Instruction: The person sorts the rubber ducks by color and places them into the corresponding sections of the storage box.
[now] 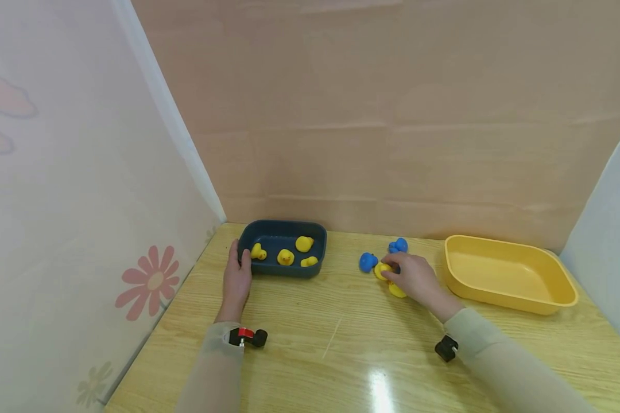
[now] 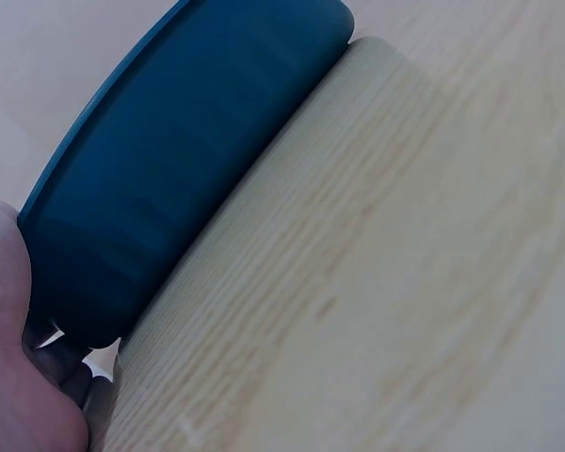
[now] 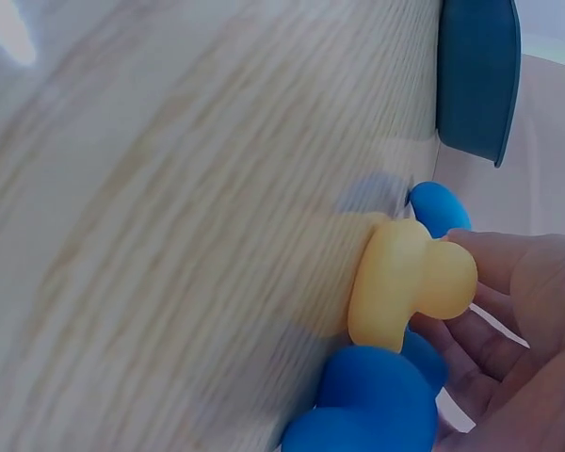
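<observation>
brown backdrop [image 1: 392,126]: creased, rising behind everything; a pale sheet [image 1: 72,229] runs down the left, printed with a pink flower [image 1: 152,281].
wood table [image 1: 299,367]: light grain, with a bright patch of glare toward the front.
yellow tray [image 1: 496,293]: on the right — turned at a slant, beyond the right hand and apart from the ducks.
dark blue tray [image 1: 276,241]: on the left near the backdrop, holding four small yellow ducks [image 1: 285,257] (one is tucked into its near right corner).
right hand [image 1: 415,278]: reaching in from a pale sleeve [image 1: 506,361], thumb and fingers pinching a yellow duck.
left hand [image 1: 237,278]: gripping the left end of the dark blue tray, thumb at the near side, fingers round the outer end.
pinched yellow duck [image 1: 382,272]: between the right fingertips, among the loose ducks; whether it touches the table i cannot tell.
loose ducks: a blue duck [image 1: 367,263] just left of it, another blue duck [image 1: 400,245] behind — and a second yellow duck [image 1: 398,290] nearer, partly hidden.
</observation>
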The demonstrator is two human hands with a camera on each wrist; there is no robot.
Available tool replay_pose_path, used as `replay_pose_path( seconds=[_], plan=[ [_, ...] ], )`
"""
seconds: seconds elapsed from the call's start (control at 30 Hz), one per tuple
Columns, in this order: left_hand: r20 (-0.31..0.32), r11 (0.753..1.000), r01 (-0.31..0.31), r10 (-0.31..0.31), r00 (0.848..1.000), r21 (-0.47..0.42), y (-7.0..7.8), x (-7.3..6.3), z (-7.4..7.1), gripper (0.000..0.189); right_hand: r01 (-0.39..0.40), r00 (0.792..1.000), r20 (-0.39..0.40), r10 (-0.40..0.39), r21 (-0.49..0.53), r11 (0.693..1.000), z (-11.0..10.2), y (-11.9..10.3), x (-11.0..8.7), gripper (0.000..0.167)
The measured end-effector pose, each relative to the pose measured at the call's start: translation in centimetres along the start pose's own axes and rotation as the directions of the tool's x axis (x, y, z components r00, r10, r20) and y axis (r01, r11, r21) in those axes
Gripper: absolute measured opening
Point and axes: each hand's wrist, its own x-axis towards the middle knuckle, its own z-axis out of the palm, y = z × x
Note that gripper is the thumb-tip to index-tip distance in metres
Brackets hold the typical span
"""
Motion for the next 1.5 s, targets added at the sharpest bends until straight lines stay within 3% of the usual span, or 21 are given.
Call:
replay_pose_path(
  seconds=[0.3, 0.67, 1.13, 1.5],
  plan=[
    [0.002, 1.000, -0.004, 0.004, 1.000, 0.001, 0.0, 0.0, 0.1, 0.067, 0.035, 0.997, -0.066, -0.033, 0.018, 0.999, -0.4, -0.6, 0.1, 0.029],
    [-0.003, 1.000, -0.001, 0.001, 1.000, 0.016, -0.1, -0.1, 0.0, 0.068, 0.142, 0.977, -0.169, -0.133, 0.041, 0.989, -0.8, -5.1, 1.7, 0.030],
    [0.003, 0.999, -0.036, 0.036, 0.999, 0.003, -0.3, -0.1, 0.0, 0.069, 0.159, 0.975, -0.182, -0.129, 0.159, 0.975, 0.6, -10.0, 4.1, 0.031],
    [-0.002, 0.999, -0.043, 0.043, 0.999, 0.001, -0.2, -0.2, 0.1, 0.067, 0.167, 0.980, -0.148, -0.132, 0.260, 0.951, 2.0, -12.0, 4.6, 0.032]
  ],
)
